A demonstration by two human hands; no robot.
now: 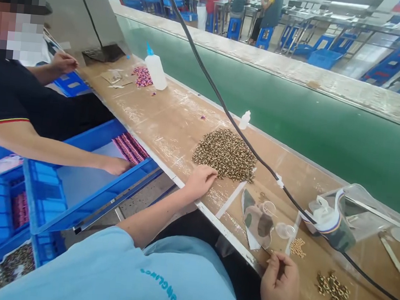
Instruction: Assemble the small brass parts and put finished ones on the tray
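Observation:
My left hand [201,182] rests on the bench at the near edge of a large pile of small brass-coloured metal pieces [225,153]. Its fingers are pinched together, and whatever is between them is too small to make out. By the bench's front edge my right hand [280,281] is closed, thumb against forefinger. A thin dark tip seems to stick out there, but I cannot tell what it is. Just beyond it lie a stained cloth or paper sheet [252,222] and small clear round cups [285,230]. Small tan beads [297,247] and a smaller heap of brass-coloured pieces [334,291] sit to the right.
A black cable [209,78] hangs across the bench. A big white bottle [156,71], a small bottle [245,120] and pink-purple pieces [142,76] stand along the back. A co-worker's hand [117,165] reaches into a blue tray [50,202] at left. A plastic-wrapped container [336,227] stands right.

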